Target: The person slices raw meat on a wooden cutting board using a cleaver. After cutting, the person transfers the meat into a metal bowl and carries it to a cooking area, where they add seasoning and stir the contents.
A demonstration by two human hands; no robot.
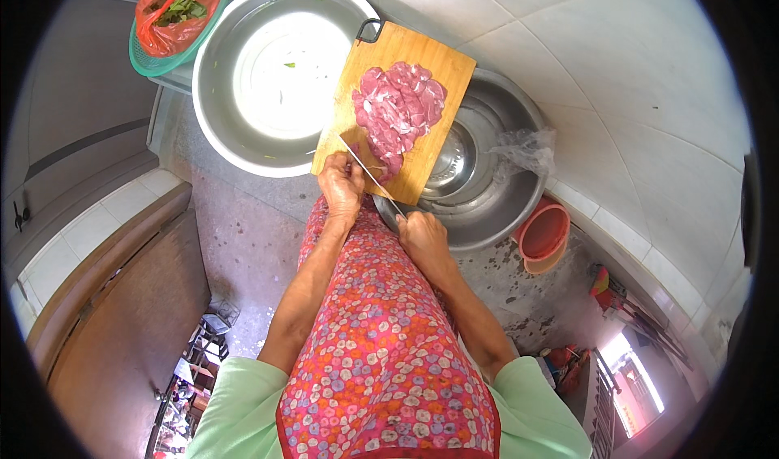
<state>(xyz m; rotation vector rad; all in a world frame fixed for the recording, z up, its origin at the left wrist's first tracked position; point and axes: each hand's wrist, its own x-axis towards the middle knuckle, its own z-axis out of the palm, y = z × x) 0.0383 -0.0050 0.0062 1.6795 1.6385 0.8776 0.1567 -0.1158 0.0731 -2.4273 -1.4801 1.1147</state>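
Note:
A wooden cutting board [442,73] with a black corner handle lies tilted across two metal basins. Sliced raw meat [399,102] is heaped on it, trailing in a strip toward its near edge. In my right hand [423,237], closed round the handle, is a knife [362,163]; its blade slants up and left over the board's near end. My left hand [342,186] is at the near left corner of the board, fingers curled together beside the blade. What those fingers hold, if anything, is hidden.
On the left stands a bright metal basin [213,118] with water and green bits. A grey basin [531,106] holds a smaller metal bowl [456,163], with a clear plastic bag [523,152] on its rim. Nearby are a red bucket [542,230] and a green basket [146,63] with a red bag [162,33] of greens.

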